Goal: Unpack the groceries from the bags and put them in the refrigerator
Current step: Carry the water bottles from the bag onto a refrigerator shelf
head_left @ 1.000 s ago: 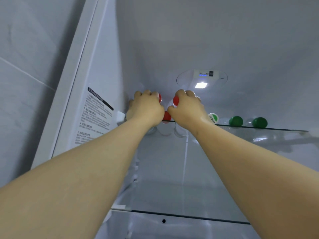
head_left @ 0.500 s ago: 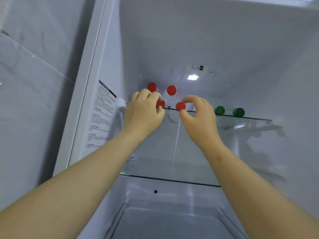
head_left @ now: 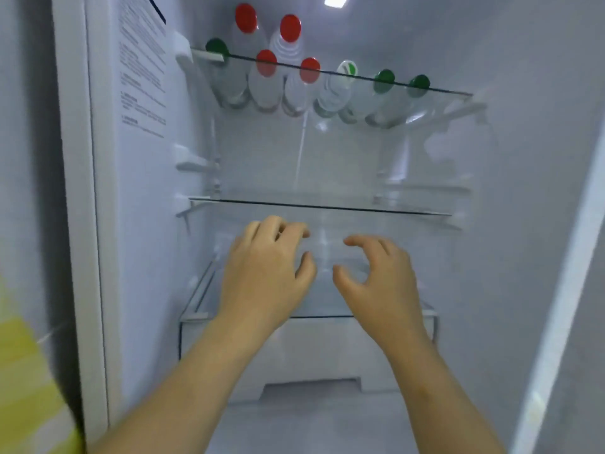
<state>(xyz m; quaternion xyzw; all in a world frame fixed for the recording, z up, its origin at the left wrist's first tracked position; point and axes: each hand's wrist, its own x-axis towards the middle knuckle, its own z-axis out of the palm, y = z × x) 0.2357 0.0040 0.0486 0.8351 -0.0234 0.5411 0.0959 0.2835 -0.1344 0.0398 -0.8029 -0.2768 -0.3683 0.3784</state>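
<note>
Inside the open refrigerator, several clear water bottles stand on the top glass shelf [head_left: 451, 92], seen from below. Red-capped bottles [head_left: 266, 83] are grouped at the left and middle, with a green-capped bottle [head_left: 216, 49] at the far left and more green-capped bottles [head_left: 383, 82] to the right. My left hand [head_left: 265, 273] and my right hand [head_left: 381, 283] hover side by side in front of the second glass shelf [head_left: 409, 212], well below the bottles. Both hands hold nothing and their fingers are loosely curled and apart.
A clear drawer [head_left: 307, 352] sits under the lowest glass shelf. The fridge's left wall carries a printed label [head_left: 140, 60]. A light [head_left: 335, 0] glows at the top. A yellow object [head_left: 23, 371] shows at the lower left edge, outside the fridge.
Both hands let go of the red-capped bottles on the top shelf and dropped down to the second shelf's level. The view tilted downward, so the top shelf now appears higher.
</note>
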